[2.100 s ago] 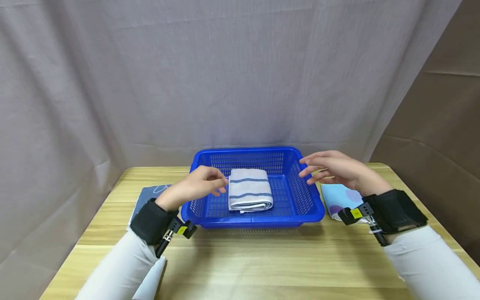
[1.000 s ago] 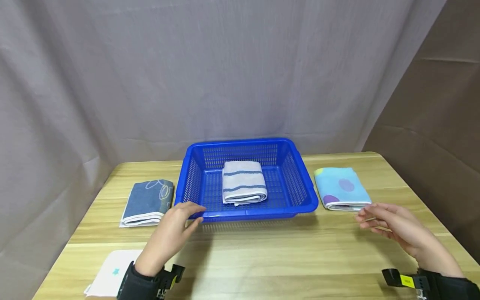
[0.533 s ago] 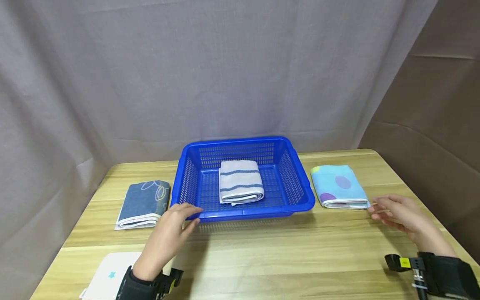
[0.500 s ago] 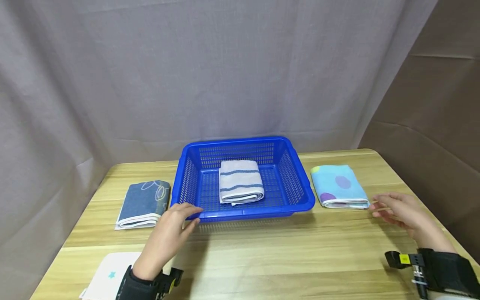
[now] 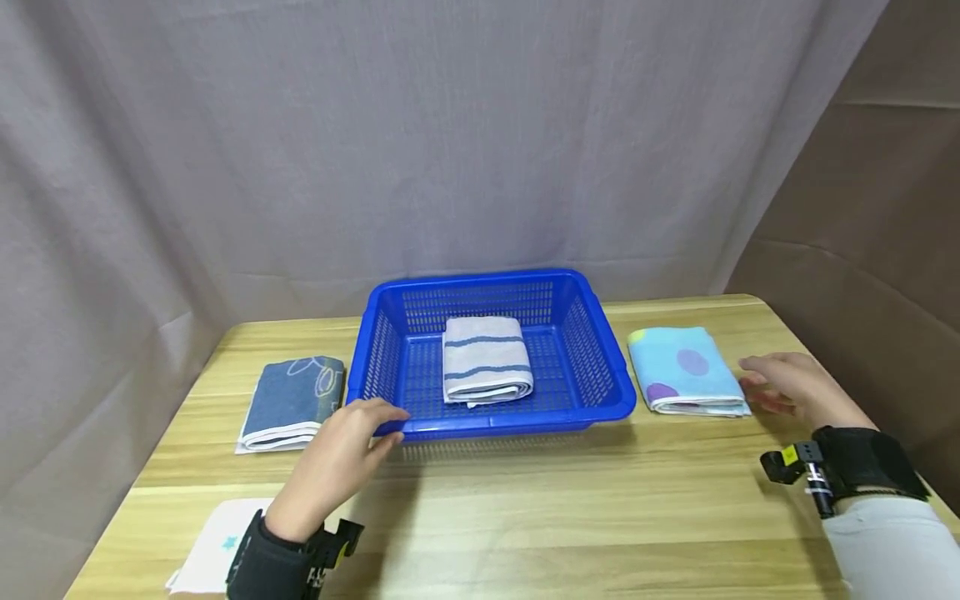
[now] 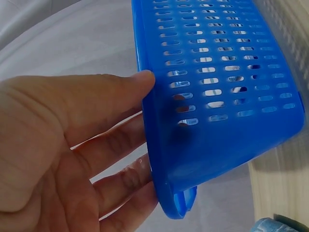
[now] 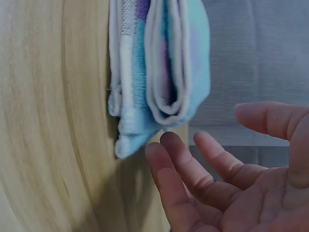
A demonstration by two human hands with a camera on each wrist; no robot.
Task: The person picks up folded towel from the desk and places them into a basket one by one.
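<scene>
A blue plastic basket (image 5: pixel 491 423) stands in the middle of the table, with a folded white towel (image 5: pixel 487 358) with blue stripes lying inside. My left hand (image 5: pixel 337 454) pinches the basket's rim at its front left corner, thumb outside and fingers over the inner side. To the right lies a folded light-blue towel (image 5: pixel 686 367) with purple dots. Beside its right front corner is my right hand (image 5: pixel 802 387), holding nothing. The right wrist view shows that hand's thumb (image 7: pixel 265 116) spread away from the fingers, fingertips close to the towel's folded edge.
A folded dark-blue towel (image 5: pixel 294 400) lies left of the basket. Nearer, a white cloth (image 5: pixel 221 537) with a green star is partly hidden by the left wrist. A grey curtain (image 5: pixel 450 142) hangs behind the wooden table (image 5: pixel 540 517), and a brown one (image 5: pixel 885 225) on the right.
Both hands were over the basket at first. The left came down to its front left corner and stays there; the right moved out beside the light-blue towel and lately a little farther forward.
</scene>
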